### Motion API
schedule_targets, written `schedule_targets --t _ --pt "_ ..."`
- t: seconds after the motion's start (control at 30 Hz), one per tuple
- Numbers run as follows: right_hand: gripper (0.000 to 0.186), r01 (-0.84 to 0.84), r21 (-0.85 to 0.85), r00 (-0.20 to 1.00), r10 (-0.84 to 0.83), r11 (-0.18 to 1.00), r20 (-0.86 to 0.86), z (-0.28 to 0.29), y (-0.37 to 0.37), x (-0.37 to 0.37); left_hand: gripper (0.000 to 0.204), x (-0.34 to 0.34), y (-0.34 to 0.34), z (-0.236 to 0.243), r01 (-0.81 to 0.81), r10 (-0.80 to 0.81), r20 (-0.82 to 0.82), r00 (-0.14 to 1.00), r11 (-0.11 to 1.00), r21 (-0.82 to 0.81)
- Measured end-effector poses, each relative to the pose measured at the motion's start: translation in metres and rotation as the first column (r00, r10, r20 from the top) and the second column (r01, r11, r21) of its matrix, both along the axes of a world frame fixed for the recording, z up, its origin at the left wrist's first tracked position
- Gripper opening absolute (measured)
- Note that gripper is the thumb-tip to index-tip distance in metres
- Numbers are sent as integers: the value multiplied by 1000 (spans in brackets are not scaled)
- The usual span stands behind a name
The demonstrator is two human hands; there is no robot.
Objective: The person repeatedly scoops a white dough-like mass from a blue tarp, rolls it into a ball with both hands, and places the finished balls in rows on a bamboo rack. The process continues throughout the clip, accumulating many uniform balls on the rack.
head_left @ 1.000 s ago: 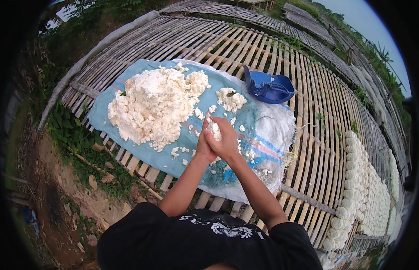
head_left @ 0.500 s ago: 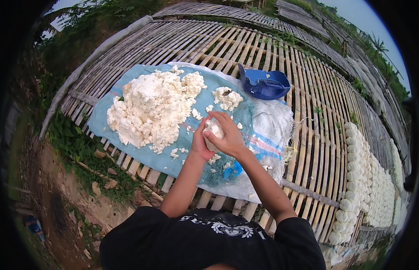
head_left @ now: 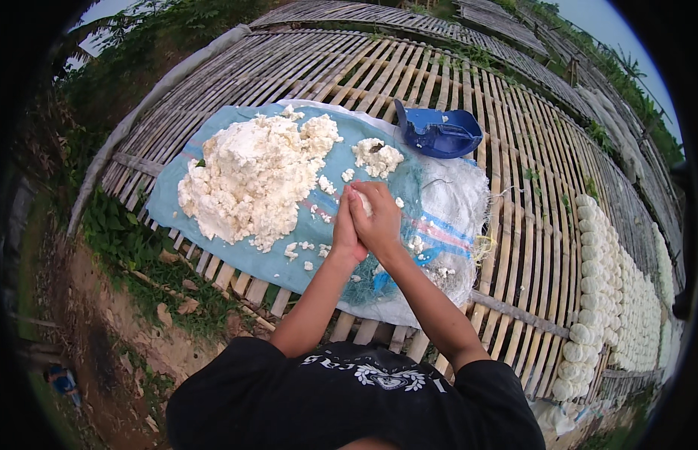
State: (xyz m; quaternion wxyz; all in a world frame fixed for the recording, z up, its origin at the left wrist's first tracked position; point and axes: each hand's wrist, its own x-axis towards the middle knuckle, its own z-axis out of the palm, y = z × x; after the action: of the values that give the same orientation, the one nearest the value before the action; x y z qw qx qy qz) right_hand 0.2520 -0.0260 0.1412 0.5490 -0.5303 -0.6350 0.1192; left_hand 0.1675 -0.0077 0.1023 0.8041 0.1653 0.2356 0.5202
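Cupped around a lump of white crumbly stuff (head_left: pixel 366 198), my left hand (head_left: pixel 344 231) and my right hand (head_left: pixel 379 223) press together at the middle of the view, with the lump mostly hidden by fingers. Beneath them lies a light blue sheet (head_left: pixel 166 206) over a white woven sack (head_left: pixel 457 195). A large mound of the same white material (head_left: pixel 247 176) sits left of my hands, and a smaller heap (head_left: pixel 377 160) with a dark bit on it is just beyond them. Scattered crumbs lie around both hands.
A cut blue plastic container (head_left: pixel 442 135) stands at the sheet's back right. All this rests on a slatted bamboo platform (head_left: pixel 514 225). Rows of pale round discs (head_left: pixel 589 270) line the right side, more racks stand behind, and soil with plants borders the left.
My fingers have closed further over the lump, which showed more between them half a second ago. Both hands have shifted slightly, staying together at the middle of the sheet.
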Motion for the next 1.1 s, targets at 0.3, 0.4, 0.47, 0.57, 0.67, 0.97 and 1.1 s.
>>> schedule_targets --t 0.3,0.4,0.47,0.57,0.67,0.97,1.1 --pt "40 -86 154 996 89 984 -16 4 20 20 52 -8 2 26 10 0 175 985 998 -55" --pt "39 -115 118 974 136 986 -183 -2 18 7 58 8 0 29 -129 134 77 988 989 -71" --pt "38 -76 104 987 90 992 -136 -3 15 2 59 15 0 30 -142 156 153 976 985 -93" --pt "35 15 77 994 -7 997 -109 4 9 6 60 12 -1 30 -186 203 182 962 977 -107" --pt "36 -223 96 974 226 970 -20 13 4 16 61 1 1 31 -100 92 207 974 995 27" --pt "41 -74 117 982 93 990 -167 19 4 14 68 7 -1 29 -67 74 -54 996 991 120" --pt "51 -178 135 973 154 975 170 19 0 21 74 -4 -7 29 101 -102 80 992 995 12"
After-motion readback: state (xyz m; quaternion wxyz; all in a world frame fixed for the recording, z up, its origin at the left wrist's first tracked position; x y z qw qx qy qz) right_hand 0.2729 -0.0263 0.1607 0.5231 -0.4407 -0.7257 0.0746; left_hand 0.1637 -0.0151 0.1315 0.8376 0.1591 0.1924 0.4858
